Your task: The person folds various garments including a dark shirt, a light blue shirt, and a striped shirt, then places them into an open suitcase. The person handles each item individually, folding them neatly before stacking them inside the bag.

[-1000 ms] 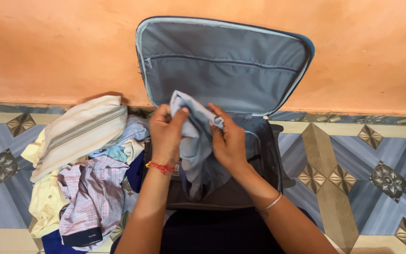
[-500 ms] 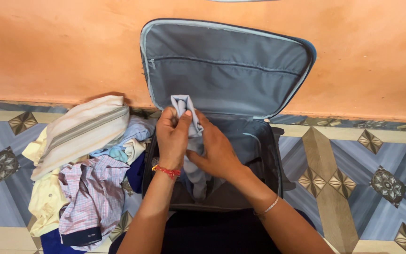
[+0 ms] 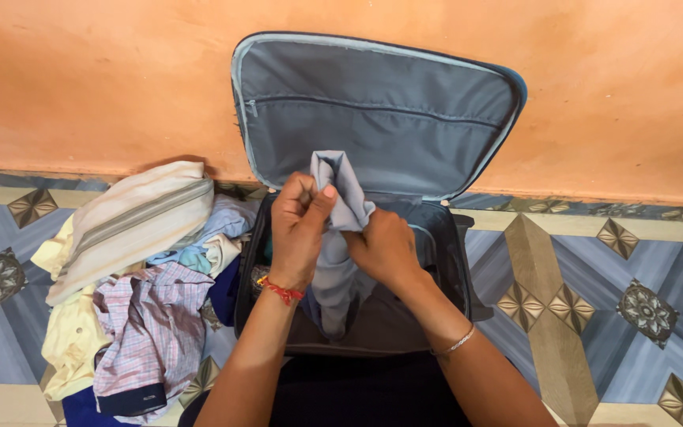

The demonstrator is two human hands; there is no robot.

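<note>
Since half a second ago, grey-blue garment (image 3: pixel 340 237) lifted higher and gathered tighter, its bunched top now standing above both hands against the raised lid (image 3: pixel 373 111) of the open suitcase (image 3: pixel 444 261); a second ago, cloth spread wider between hands held further apart. Judged from this: fabric being drawn together into a narrower bundle over the case.

Left hand (image 3: pixel 298 229) raised, wrist bent, thumb and fingers pressed together in a pinching grip on the cloth's upper left edge; red thread band at the wrist. Right hand (image 3: pixel 385 249) just beside it, nearly touching, knuckles up, fingers curled shut around the garment's middle fold; thin bracelet on the forearm. Both forearms reaching forward from the bottom edge, converging over the case.

Garment's lower part hanging down between the hands into the suitcase's dark interior. To the left, on the patterned tiled floor (image 3: pixel 594 316), a loose heap of clothes (image 3: pixel 136 277), a plaid shirt among them.
</note>
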